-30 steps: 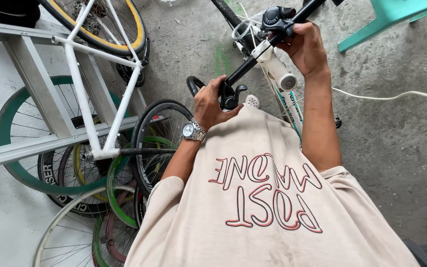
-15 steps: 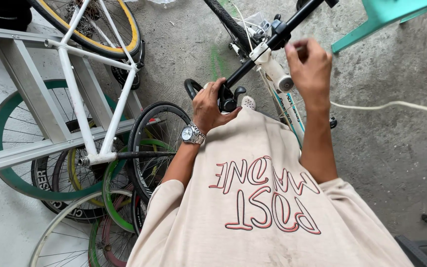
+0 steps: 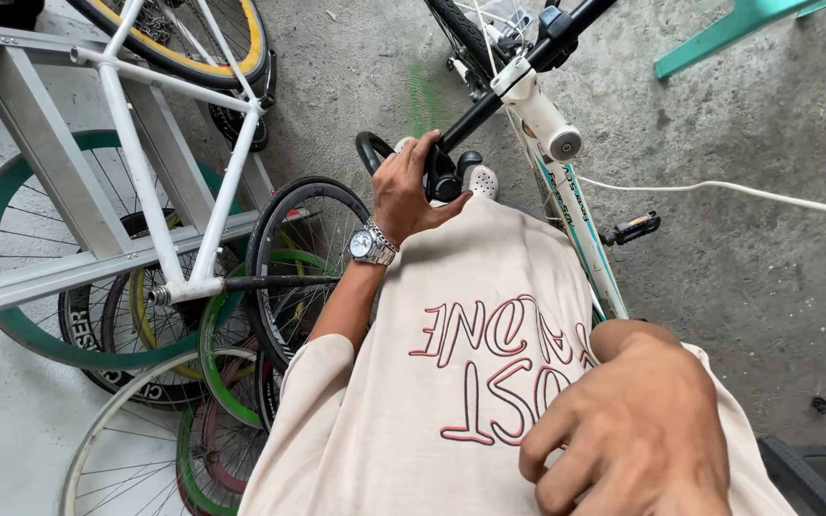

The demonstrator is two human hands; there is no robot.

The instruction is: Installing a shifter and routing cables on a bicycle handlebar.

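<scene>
Handlebar (image 3: 489,100), black and running diagonally from the upper right down toward the middle of the view, belongs to a white bicycle frame (image 3: 566,205) that stands on the grey concrete floor (image 3: 719,268) in front of the person. The left hand (image 3: 411,191) is closed around the bar's lower end, fingers wrapped over the grip beside a black brake lever (image 3: 446,182), with a silver wristwatch (image 3: 365,244) on its wrist. The right hand (image 3: 638,430) is off the bar, low in the view near the camera and over the beige printed shirt (image 3: 451,382); its fingers are loosely curled and it holds nothing that can be seen. A black pedal (image 3: 635,227) sticks out to the right of the frame, and a white cable (image 3: 748,191) trails across the floor beyond it. To the left, loose bicycle wheels (image 3: 270,315) with green, black, pink and silver rims lie stacked and overlapping, partly under a second white frame (image 3: 193,182) and a grey metal rack (image 3: 40,124). A yellow-rimmed wheel (image 3: 212,33) sits at the top left. A teal chair leg (image 3: 728,33) crosses the upper right corner.
</scene>
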